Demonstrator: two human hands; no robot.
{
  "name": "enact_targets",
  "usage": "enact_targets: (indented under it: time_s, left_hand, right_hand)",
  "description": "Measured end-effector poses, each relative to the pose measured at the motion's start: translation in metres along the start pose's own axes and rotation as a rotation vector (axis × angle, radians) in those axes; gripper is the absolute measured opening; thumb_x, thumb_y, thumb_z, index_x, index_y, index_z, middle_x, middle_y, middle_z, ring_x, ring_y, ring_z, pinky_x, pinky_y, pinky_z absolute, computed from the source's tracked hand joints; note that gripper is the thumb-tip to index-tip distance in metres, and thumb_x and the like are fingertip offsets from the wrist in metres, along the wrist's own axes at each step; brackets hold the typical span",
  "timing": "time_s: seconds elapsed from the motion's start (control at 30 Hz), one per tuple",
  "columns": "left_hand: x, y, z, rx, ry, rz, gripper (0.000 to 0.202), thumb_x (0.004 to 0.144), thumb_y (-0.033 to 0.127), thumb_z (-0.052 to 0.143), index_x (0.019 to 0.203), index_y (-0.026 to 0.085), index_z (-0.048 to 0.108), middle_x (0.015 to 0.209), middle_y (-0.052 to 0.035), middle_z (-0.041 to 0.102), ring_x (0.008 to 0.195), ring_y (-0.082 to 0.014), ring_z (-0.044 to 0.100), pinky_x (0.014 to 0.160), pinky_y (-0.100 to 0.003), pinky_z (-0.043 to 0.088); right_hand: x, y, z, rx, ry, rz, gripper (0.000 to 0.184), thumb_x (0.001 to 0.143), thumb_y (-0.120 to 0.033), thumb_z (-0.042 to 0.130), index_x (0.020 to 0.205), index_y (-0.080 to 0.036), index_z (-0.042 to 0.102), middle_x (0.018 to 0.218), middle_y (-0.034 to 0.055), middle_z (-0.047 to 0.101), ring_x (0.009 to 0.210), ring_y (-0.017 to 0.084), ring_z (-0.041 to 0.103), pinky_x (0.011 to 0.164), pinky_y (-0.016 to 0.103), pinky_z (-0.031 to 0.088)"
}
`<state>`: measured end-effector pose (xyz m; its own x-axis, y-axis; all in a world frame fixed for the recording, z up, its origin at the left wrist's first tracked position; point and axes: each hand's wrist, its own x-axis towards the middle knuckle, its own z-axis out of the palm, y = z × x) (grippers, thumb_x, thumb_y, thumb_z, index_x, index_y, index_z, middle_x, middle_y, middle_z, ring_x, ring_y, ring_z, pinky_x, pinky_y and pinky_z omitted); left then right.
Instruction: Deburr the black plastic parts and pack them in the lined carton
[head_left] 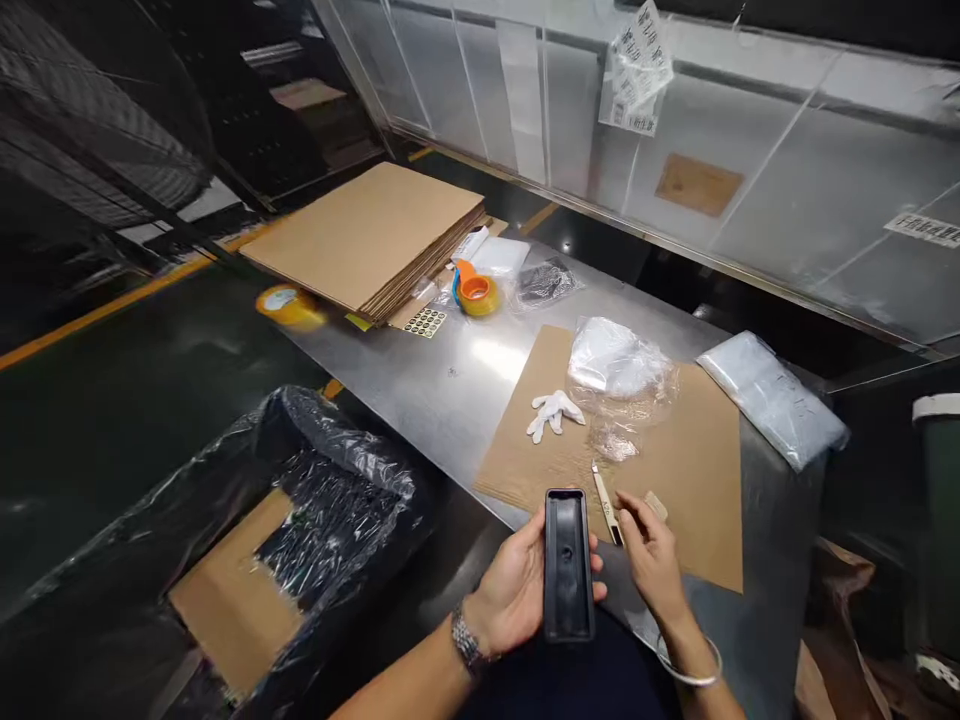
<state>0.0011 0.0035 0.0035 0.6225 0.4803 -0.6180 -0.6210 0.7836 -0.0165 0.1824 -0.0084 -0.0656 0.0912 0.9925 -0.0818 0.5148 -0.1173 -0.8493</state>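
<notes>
My left hand is wrapped around a black rectangular plastic tray, long and shallow, with its recessed side facing up and a small round mark in the middle. To the right of it, my right hand has its thumb and fingers curled together; whether anything is pinched in them is hidden. Close to its thumb lies a pale-handled utility knife on a cardboard sheet. A small beige piece shows behind the right fingers. Farther up the sheet are a white glove and clear plastic bags.
A stack of flat cardboard sits at the metal table's far left, beside an orange tape dispenser, a tape roll and a sticker sheet. A plastic-wrapped pack lies right. A black-lined bin stands lower left.
</notes>
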Motion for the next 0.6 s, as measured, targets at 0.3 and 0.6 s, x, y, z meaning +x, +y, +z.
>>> enact_targets:
  time_s: [0.3, 0.6]
  left_hand:
    - [0.003, 0.012, 0.008, 0.018, 0.1, 0.07, 0.052, 0.086, 0.049, 0.032, 0.086, 0.007, 0.062, 0.077, -0.0102, 0.067, 0.068, -0.0199, 0.064, 0.072, -0.037, 0.05]
    - [-0.002, 0.017, 0.004, 0.097, 0.116, 0.136, 0.057, 0.083, 0.055, 0.034, 0.088, 0.006, 0.062, 0.072, -0.0103, 0.066, 0.063, -0.0181, 0.064, 0.061, -0.028, 0.051]
  right_hand:
    - [0.01, 0.045, 0.039, -0.45, -0.018, 0.034, 0.022, 0.087, -0.026, 0.04, 0.094, -0.013, 0.057, 0.087, 0.0113, 0.057, 0.084, 0.023, 0.054, 0.071, 0.033, 0.043]
    - [0.015, 0.079, 0.059, -0.372, 0.041, 0.176, 0.015, 0.086, -0.023, 0.047, 0.074, -0.014, 0.049, 0.072, -0.0014, 0.048, 0.067, 0.012, 0.048, 0.065, 0.028, 0.04]
